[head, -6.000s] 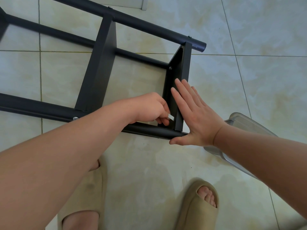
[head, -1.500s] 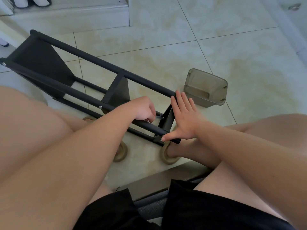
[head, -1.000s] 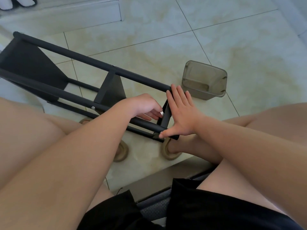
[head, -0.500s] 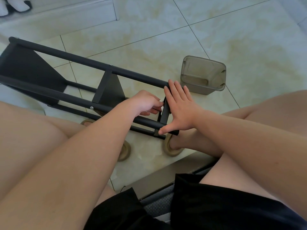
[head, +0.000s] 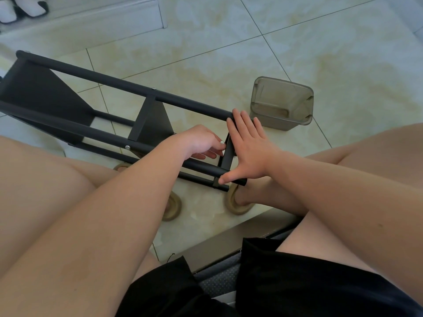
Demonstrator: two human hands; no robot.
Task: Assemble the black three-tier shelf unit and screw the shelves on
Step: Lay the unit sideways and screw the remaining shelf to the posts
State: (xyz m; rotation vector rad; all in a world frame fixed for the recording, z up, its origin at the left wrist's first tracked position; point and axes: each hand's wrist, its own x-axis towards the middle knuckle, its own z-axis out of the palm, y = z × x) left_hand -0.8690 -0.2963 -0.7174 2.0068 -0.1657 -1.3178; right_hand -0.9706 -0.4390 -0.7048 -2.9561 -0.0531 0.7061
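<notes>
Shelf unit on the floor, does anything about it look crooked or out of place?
Nothing stands out. The shelf unit lies on its side on the floor, as suits assembly; its end shelf sits parallel to the middle shelf, with the right hand flat against it.
</notes>
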